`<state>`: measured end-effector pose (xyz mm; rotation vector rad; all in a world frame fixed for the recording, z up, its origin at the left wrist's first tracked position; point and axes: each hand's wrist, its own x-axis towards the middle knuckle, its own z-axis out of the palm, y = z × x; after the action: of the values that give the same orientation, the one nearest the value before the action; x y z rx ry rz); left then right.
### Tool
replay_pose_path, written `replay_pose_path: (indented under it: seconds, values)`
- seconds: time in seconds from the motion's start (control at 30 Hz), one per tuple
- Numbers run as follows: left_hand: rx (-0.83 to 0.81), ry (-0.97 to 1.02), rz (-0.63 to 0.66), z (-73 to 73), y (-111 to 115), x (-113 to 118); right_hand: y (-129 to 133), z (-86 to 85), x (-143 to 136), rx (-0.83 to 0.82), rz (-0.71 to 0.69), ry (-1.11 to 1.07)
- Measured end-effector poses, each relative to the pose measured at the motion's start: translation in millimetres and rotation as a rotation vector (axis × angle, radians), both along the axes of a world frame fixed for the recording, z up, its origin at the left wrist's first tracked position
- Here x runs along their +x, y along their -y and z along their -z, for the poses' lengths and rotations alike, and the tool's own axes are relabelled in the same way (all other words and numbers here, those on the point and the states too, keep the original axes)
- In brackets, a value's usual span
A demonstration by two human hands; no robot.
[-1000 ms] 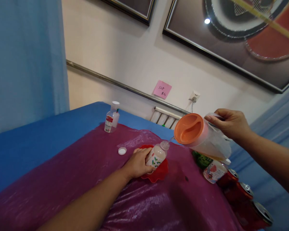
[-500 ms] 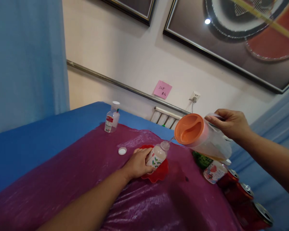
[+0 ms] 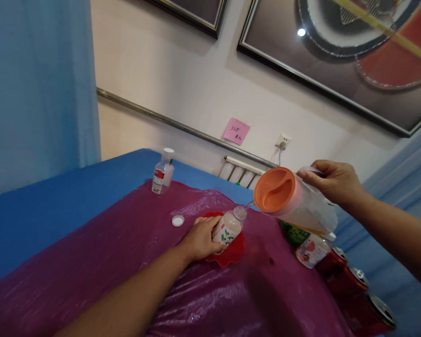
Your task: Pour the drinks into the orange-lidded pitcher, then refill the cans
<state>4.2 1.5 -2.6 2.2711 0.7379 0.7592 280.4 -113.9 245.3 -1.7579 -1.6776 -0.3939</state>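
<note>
the blue counter point(image 3: 56, 201) bears a purple plastic sheet point(image 3: 126, 234); on that sit a red dish point(image 3: 236, 250), a white cap point(image 3: 177, 220), a capped clear bottle point(image 3: 165, 175) and red cans point(image 3: 361, 309).

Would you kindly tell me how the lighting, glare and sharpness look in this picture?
Head view: a white light spot glares on the large framed picture; head view: the purple sheet is streaked with shine and carries a dark shadow below and right of the red dish; head view: the bottle in the left hand looks fairly sharp.
</note>
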Motion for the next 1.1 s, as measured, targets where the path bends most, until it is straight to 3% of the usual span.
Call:
replay_pose_path:
  seconds: [1.1]
  values:
    - [0.005, -0.001, 0.018, -2.3, 1.2, 0.5, -0.7, 0.5, 1.9, 0.026, -0.009, -0.008]
